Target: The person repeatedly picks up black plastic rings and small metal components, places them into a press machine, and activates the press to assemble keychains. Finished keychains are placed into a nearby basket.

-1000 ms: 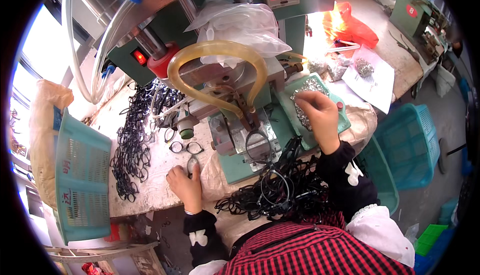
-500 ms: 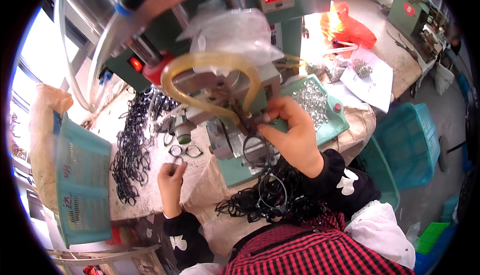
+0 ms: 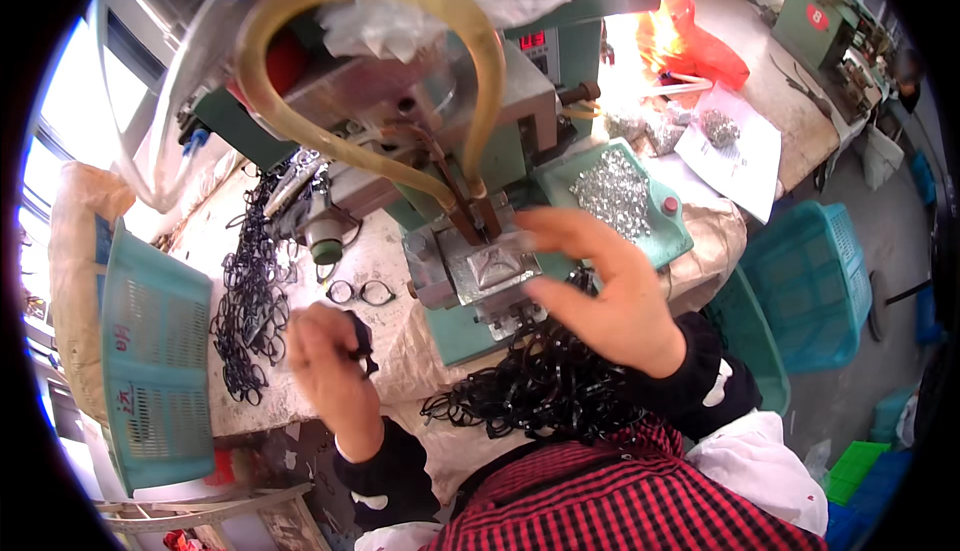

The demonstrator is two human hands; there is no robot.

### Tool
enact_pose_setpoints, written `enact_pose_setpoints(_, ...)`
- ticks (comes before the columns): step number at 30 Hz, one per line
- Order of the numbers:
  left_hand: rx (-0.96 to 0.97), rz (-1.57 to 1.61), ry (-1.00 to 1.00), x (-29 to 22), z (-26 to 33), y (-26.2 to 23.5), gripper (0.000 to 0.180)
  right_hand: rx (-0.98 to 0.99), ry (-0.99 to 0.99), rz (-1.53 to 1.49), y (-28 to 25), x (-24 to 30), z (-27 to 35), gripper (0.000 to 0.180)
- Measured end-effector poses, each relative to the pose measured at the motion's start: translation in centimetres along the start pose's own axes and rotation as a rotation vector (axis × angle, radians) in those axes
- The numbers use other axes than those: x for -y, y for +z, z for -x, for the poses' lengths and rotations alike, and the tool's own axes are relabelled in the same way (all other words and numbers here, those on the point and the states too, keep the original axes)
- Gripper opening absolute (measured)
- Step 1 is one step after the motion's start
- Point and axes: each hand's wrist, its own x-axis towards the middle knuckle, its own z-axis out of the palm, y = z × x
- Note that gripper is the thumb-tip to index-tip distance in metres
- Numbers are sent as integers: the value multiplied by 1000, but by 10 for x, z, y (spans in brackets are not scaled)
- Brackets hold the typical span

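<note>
My left hand [image 3: 328, 361] is closed around a black eyeglass frame [image 3: 363, 343], mostly hidden by the fingers, left of the machine. Beside the metal fixture [image 3: 492, 269] of the green press, my right hand [image 3: 610, 296] is open, thumb and fingers apart, with nothing visible between them. Two copper-coloured electrode tips [image 3: 475, 221] stand just above the fixture. One eyeglass frame [image 3: 362, 293] lies alone on the bench. A tangled heap of black eyeglass frames [image 3: 540, 386] rests at the bench edge against my lap.
More black frames [image 3: 245, 321] are heaped along the left of the bench. A green tray [image 3: 672, 236] with small shiny metal parts stands at the right. A yellowish hose [image 3: 250, 61] loops over the fixture. Teal baskets stand at the left [image 3: 160, 351] and right [image 3: 815, 291].
The eyeglass frame at the electrodes has left the fixture. My right hand has opened and dropped slightly; my left hand now holds a frame. The view has shifted closer to the machine.
</note>
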Motion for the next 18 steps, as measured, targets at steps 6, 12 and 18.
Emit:
enact_pose_setpoints(6,-69,250,4,12,14,16,43,-239,44,1003,-61,-65,24,18)
enact_pose_setpoints(12,427,-87,680,1,12,56,12,-315,-199,887,-63,-104,-6,11)
enact_pose_setpoints(18,542,-296,769,0,8,62,34,-330,-153,935,-61,-104,-20,8)
